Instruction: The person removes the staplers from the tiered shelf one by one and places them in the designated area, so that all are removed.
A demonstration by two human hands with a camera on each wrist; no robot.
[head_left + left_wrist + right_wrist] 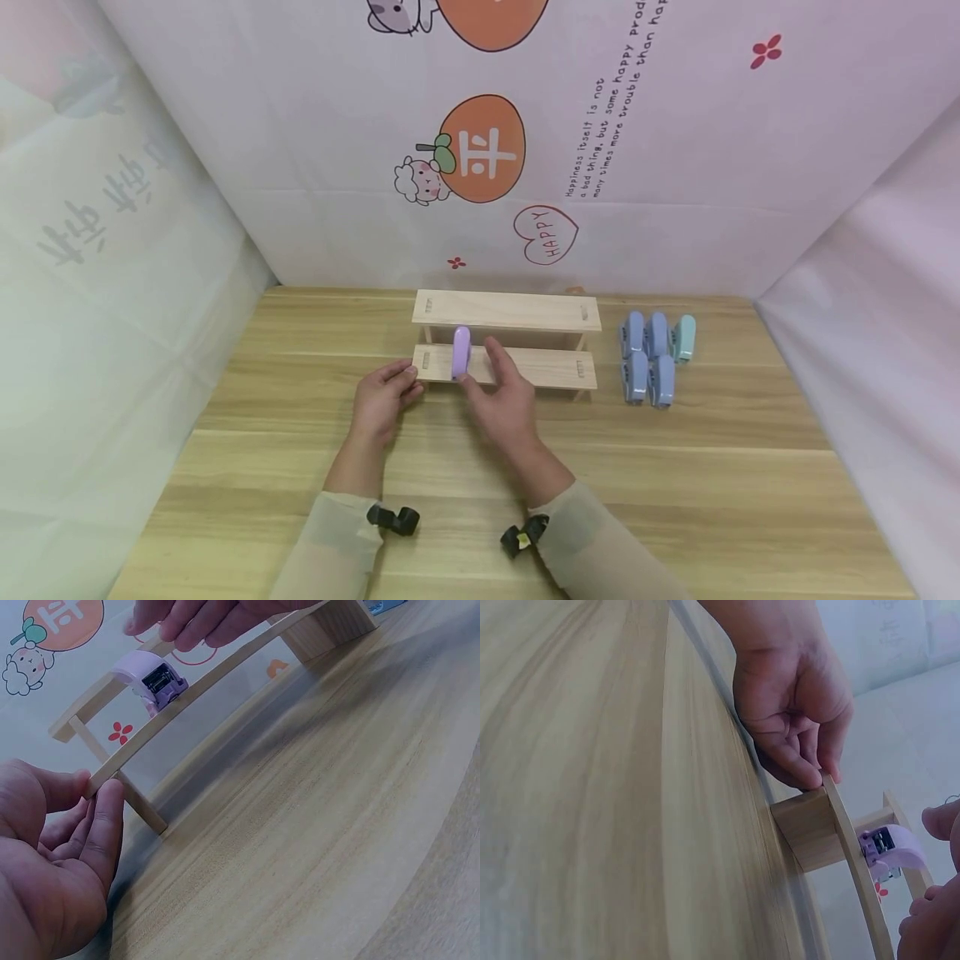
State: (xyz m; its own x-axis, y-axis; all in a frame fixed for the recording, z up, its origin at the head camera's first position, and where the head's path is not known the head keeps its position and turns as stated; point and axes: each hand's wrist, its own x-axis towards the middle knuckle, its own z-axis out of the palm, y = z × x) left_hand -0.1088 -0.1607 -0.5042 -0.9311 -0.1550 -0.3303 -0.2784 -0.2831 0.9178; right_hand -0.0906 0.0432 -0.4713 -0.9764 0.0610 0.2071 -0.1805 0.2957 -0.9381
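Observation:
A small purple stapler (461,353) stands on the lower board (536,368) of a two-tier wooden rack, toward its left end. Its dark inner mechanism shows in the left wrist view beneath the rounded purple cover. My left hand (381,402) pinches the left front corner of that lower board, thumb on top and fingers underneath. Beside the stapler is my right hand (508,408), its thumb and fingers spread apart. The right thumb tip is close to the stapler's near end; whether it touches cannot be told.
The upper board (506,310) stands behind the lower one, near the patterned backdrop (330,208). To the right of the rack, several blue staplers (636,377) and one mint-green stapler (684,337) stand in two rows on the wooden table (720,467).

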